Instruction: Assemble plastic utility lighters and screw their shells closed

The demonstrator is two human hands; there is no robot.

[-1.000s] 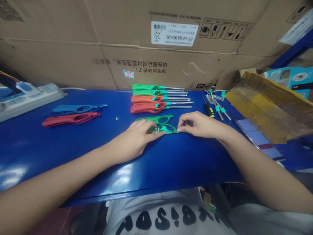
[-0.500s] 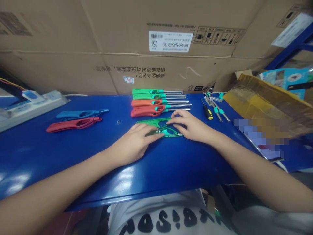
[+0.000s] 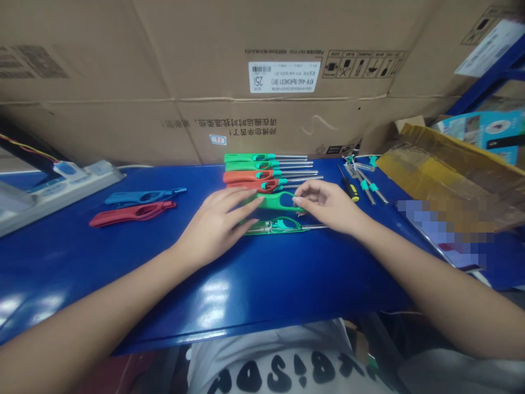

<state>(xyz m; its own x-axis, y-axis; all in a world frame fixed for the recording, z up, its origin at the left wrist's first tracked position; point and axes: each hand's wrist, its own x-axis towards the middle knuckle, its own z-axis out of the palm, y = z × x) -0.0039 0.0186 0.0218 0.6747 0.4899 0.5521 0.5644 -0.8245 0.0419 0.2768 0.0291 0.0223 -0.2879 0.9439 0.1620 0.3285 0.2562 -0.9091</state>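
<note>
Running sideways, loop rightward: green cover (image 3: pixel 271 202)

Watching from my remote station, I see a white shirt (image 3: pixel 273 342) with chunky black letters (image 3: pixel 281 374) across its front; beyond the shirt, the left hand (image 3: pixel 219 219), right hand (image 3: pixel 330 205) and forearms (image 3: pixel 135 290) are bare.

White glare is streaking the blue tabletop (image 3: pixel 303 279) nearer the wearer than the left hand (image 3: pixel 217 221); corners are lying dim; fine print on the cardboard box (image 3: pixel 123 65) beyond is looking soft; mosaic blocks are masking the smartphone (image 3: pixel 445 246) right of the right hand (image 3: pixel 330 205).
</note>
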